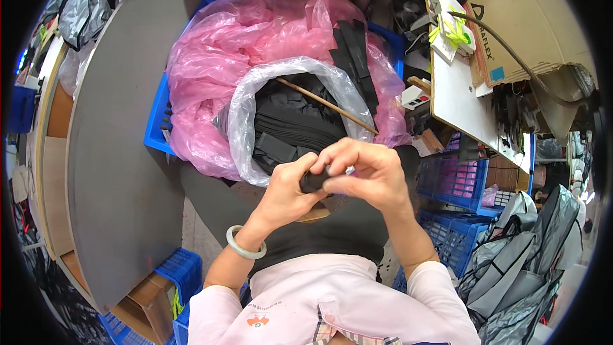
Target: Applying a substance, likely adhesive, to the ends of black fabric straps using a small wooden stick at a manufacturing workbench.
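Observation:
Close in front of my body, both hands are closed around a small, dark, rolled-looking black piece (311,182). My left hand (286,193) wraps it from the left, while the curled fingers and thumb of my right hand (367,176) pinch its right side. Fingers cover part of it, so its exact kind is unclear. Just beyond my hands stands an open clear plastic bag (241,112) full of flat black strips (297,129). Across the bag's mouth lies a thin wooden stick (325,103). More black strips (355,57) rest on pink plastic sheeting (211,67) at the far right.
A blue crate (155,118) surrounds the pink sheeting. To the left rises a grey panel (128,128). On the right are a white tabletop (456,92) with a cardboard box (530,32), stacked blue crates (450,243) and a pile of silver-grey bags (523,262).

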`<action>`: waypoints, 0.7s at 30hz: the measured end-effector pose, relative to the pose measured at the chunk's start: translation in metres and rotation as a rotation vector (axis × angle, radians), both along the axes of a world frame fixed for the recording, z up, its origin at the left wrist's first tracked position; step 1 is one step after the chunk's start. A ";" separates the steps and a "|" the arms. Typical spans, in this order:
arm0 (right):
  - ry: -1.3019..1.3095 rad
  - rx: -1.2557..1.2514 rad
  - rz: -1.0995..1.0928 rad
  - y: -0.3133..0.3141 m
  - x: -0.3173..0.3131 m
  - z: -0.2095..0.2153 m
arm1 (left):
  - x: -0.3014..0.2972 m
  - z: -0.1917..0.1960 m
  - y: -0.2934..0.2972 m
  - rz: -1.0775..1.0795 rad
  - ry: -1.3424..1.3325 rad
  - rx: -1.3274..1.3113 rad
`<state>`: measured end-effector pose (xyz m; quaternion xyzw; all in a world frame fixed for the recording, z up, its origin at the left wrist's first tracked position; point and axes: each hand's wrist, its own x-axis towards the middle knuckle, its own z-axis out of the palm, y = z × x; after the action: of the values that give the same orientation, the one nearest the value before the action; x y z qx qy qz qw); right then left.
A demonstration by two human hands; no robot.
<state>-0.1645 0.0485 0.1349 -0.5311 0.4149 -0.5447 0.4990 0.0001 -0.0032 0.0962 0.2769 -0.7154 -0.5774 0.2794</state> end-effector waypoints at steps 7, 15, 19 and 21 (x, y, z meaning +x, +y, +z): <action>-0.053 0.222 -0.660 -0.030 0.026 -0.008 | -0.026 -0.035 0.018 0.334 -0.142 -0.139; -0.046 0.326 -0.023 -0.040 -0.016 -0.021 | -0.015 -0.019 0.002 -0.117 0.250 0.937; -0.254 0.639 0.068 -0.038 -0.009 -0.020 | -0.017 -0.022 0.003 -0.091 0.279 0.929; -0.104 0.591 0.046 -0.038 -0.015 -0.022 | -0.017 -0.017 0.003 -0.091 0.278 0.946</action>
<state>-0.1796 0.0103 0.1133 -0.3435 0.5172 -0.4152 0.6649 -0.0167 -0.0006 0.0794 0.2623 -0.3421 -0.8820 0.1902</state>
